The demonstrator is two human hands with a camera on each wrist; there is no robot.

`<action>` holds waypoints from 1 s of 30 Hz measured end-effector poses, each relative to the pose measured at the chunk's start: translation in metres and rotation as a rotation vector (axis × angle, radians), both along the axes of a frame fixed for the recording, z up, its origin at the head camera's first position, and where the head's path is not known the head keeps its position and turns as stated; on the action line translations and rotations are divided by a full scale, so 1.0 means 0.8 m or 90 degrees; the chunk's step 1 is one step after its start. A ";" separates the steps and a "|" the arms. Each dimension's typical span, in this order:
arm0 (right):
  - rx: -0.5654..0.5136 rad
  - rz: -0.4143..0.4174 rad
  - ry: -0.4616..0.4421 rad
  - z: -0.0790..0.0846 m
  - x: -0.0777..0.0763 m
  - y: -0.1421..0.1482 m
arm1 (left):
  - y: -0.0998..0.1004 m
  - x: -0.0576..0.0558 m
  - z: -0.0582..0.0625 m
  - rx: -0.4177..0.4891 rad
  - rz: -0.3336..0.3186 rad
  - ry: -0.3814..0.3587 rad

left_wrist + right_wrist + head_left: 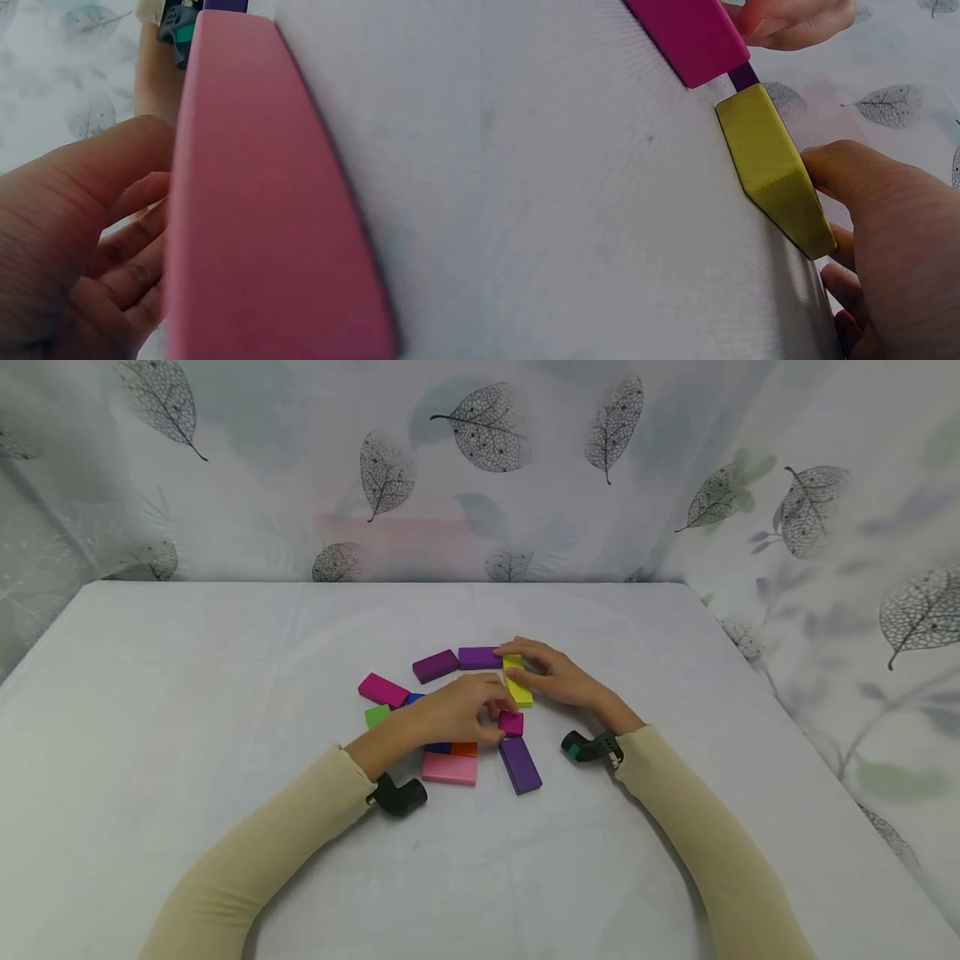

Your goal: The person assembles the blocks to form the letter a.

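One yellow block [520, 688] is in the right hand [558, 677], thumb over it, fingertips at its far end! Left hand [459, 708] curls in close, seemingly pinching the magenta block [512, 724] beneath its fingertips. These should be light, stiff, slightly slick, hardly fragile: opposite sides offer best hold. Forearms [296, 814] angle inward.
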State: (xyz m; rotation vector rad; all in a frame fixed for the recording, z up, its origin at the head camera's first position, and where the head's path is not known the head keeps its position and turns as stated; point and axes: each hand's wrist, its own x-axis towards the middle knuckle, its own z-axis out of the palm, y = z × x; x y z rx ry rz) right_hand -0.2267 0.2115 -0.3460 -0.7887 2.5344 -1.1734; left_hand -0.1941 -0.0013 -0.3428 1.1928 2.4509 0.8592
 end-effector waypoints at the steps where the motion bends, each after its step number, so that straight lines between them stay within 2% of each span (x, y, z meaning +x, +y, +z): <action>1: 0.000 0.000 -0.001 0.001 0.001 0.000 | -0.001 0.000 0.000 0.001 -0.001 -0.001; 3: 0.002 -0.001 -0.002 0.000 -0.001 0.000 | -0.001 -0.001 0.000 0.006 -0.003 0.001; 10: 0.002 -0.001 0.008 -0.040 -0.029 0.016 | 0.002 0.002 -0.003 0.011 0.020 0.014; 13: 0.001 -0.005 0.006 -0.037 -0.026 0.013 | 0.004 0.003 -0.003 0.004 0.026 0.015; 20: 0.000 0.004 0.006 -0.003 -0.002 0.001 | 0.006 0.004 -0.003 -0.009 0.020 0.031; 26: -0.006 0.003 0.006 0.001 0.001 0.000 | 0.007 0.004 -0.007 -0.012 0.009 0.066; 30: -0.013 0.005 0.005 0.001 0.002 -0.001 | 0.006 0.003 -0.010 -0.016 0.010 0.063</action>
